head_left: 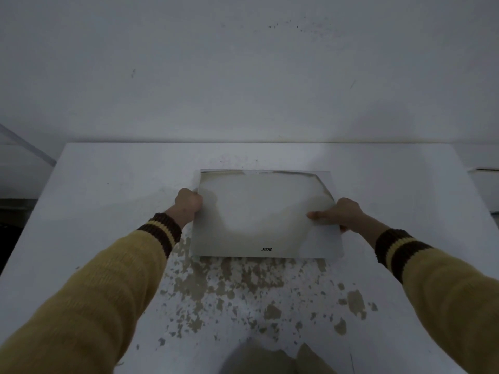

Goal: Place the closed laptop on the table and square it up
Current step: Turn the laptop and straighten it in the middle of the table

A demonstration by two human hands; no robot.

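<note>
Gripping the closed laptop (266, 214) from both sides, mid-frame, over the white table (108, 184). Far left of frame: a clear angled panel (24, 147) beside the table's left edge, dark area below it. Left sleeve (94, 287) is mustard yellow with a dark brown cuff and yellow stripe, coming in from lower left. Left hand (189, 202) is fisted, clamped on the laptop's left edge near the far corner. Laptop lid is silver and glossy, reflecting the wall; logo (266, 249) reads upside down near the near edge at centre. Cannot tell whether the laptop is flat on the table or slightly lifted; its sides run roughly parallel to the table edges. Chipped paint patches (229, 282) show tan below and around the laptop's near edge, spreading toward lower centre. Right hand (341, 213) is clamped on the right edge, thumb on top of the lid, fingers under it. Right sleeve (445, 292) matches the left, entering from lower right. Far right edge of frame: a pale boxy object (486, 184), cut off, beside the table. Grey wall (243, 76) fills the top half.
</note>
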